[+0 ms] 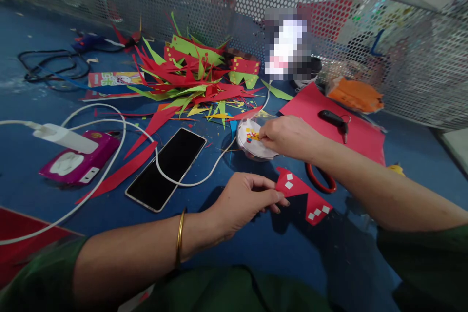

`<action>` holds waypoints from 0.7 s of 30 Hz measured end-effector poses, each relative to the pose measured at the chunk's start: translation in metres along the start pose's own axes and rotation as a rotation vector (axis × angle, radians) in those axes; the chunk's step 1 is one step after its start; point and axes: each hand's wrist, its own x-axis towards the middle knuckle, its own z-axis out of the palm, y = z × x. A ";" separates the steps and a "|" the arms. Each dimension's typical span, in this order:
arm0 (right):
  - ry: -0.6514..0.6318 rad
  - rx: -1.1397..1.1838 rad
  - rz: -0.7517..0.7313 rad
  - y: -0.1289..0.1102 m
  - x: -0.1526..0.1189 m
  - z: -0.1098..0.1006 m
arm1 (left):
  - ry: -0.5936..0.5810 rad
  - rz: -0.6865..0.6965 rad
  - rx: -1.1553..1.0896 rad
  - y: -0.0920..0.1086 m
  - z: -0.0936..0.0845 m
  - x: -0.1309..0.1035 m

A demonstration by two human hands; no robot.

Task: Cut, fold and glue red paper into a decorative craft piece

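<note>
Between thumb and fingers, my left hand point(248, 197) pinches a cut red paper piece point(300, 187) with pointed ends and small white diamonds on it. My right hand point(280, 134) reaches into a round clear plastic container point(260, 157), its fingers drawn together at the small yellow, red and blue bits point(252, 135) on the white inside. Whether a bit is between those fingertips is hidden. Red-handled scissors point(321, 186), partly covered by my right forearm, lie behind the red paper piece.
Red and green paper scraps point(190, 73) are heaped at the back. A black phone point(166, 168) and a purple power strip point(80, 156) with a white cable lie left. A key point(334, 119) rests on a red sheet point(369, 144). A perforated metal panel point(204, 0) borders the back.
</note>
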 end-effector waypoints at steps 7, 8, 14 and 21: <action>0.082 0.176 0.077 0.004 -0.007 -0.005 | 0.006 0.021 -0.035 0.002 0.001 -0.001; 0.124 0.243 0.100 0.006 -0.009 -0.007 | 0.008 0.020 -0.039 0.003 0.001 -0.001; 0.264 0.872 0.197 0.019 -0.032 -0.017 | 0.002 0.072 -0.094 0.004 0.000 0.000; 0.392 1.235 0.249 0.001 -0.088 -0.021 | 0.055 0.175 -0.080 0.007 0.000 -0.001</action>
